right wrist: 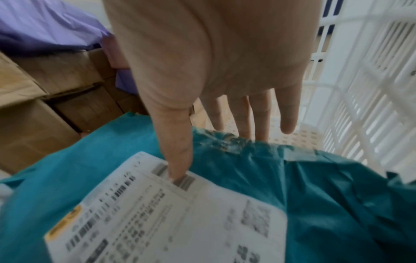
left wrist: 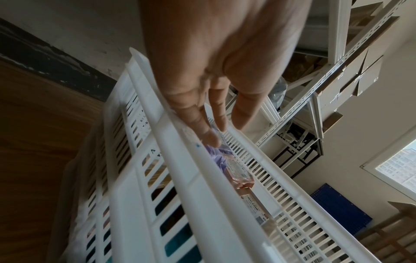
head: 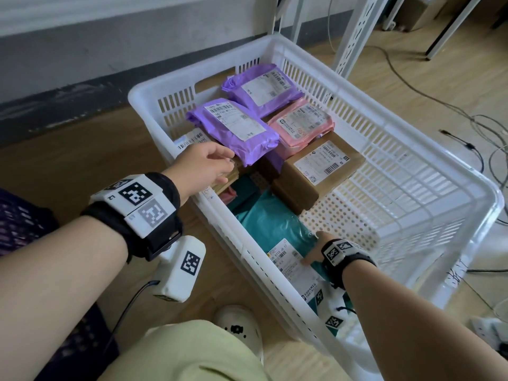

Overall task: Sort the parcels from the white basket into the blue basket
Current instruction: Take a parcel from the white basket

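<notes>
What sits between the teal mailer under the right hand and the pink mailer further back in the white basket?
A brown cardboard box with a shipping label, shown in the head view between the teal mailer and pink mailer.

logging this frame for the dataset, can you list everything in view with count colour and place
white basket: one, white, on the wooden floor
purple parcels: two, purple, far end of basket, atop the pile
pink parcel: one, pink, beside the purple ones
cardboard box: one labelled, brown, mid basket; more brown boxes lower down
teal parcel: one, teal with white label, near end of basket
cables: several, grey and black, floor at right
shelf frame: one, white, behind basket
left hand: fingers relaxed, over basket's left rim, holds nothing
right hand: fingers straight, thumb on the teal parcel's label
</notes>
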`<state>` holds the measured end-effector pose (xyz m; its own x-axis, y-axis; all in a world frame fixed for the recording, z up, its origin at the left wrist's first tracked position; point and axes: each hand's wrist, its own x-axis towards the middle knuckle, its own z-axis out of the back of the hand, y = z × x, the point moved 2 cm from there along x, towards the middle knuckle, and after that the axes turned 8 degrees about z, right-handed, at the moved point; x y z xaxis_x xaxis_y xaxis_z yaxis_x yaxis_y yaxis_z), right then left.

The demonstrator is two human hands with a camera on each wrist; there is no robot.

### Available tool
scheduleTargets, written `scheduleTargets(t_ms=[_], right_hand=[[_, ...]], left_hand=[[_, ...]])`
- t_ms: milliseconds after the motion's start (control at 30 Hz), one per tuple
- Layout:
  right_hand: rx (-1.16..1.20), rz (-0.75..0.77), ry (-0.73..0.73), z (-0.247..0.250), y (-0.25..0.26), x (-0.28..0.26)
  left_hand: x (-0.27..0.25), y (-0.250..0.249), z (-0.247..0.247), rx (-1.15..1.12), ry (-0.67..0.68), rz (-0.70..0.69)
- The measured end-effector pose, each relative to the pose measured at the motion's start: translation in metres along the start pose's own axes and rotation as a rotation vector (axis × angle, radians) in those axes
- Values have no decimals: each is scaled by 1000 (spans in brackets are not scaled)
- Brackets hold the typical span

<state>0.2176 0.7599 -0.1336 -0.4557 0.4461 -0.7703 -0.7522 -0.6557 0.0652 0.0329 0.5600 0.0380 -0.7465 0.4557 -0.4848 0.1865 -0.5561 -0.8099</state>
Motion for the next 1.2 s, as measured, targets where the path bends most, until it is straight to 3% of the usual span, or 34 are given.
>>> scheduleTargets(t_ms=[200, 300, 433, 600, 667, 767, 867, 933, 1033, 1200], right_hand=[[-19, 54, -75, 50, 21, -22], [135, 132, -143, 82, 35, -46], [228, 265, -297, 127, 69, -113], [-49, 466, -419, 151, 142, -204], [34, 549, -464, 157, 170, -231], [-140, 718, -541, 144, 218, -277], [-67, 775, -562, 128, 260, -309], [-217, 848, -564, 112, 287, -332], [-449, 917, -538, 86, 336, -364], [-510, 1074, -510, 34, 397, -409]], left_hand=[[-17, -10, 8, 93, -24, -19], [-33, -18, 21, 187, -68, -41], [-63, -33, 42, 272, -143, -88], [-109, -47, 75, 432, -274, -147], [-130, -49, 90, 523, -322, -151], [-163, -44, 116, 622, -385, -136], [-199, -30, 150, 677, -445, -106], [-224, -17, 177, 693, -488, -74], [-262, 9, 222, 672, -562, -27], [-310, 66, 287, 614, -656, 96]])
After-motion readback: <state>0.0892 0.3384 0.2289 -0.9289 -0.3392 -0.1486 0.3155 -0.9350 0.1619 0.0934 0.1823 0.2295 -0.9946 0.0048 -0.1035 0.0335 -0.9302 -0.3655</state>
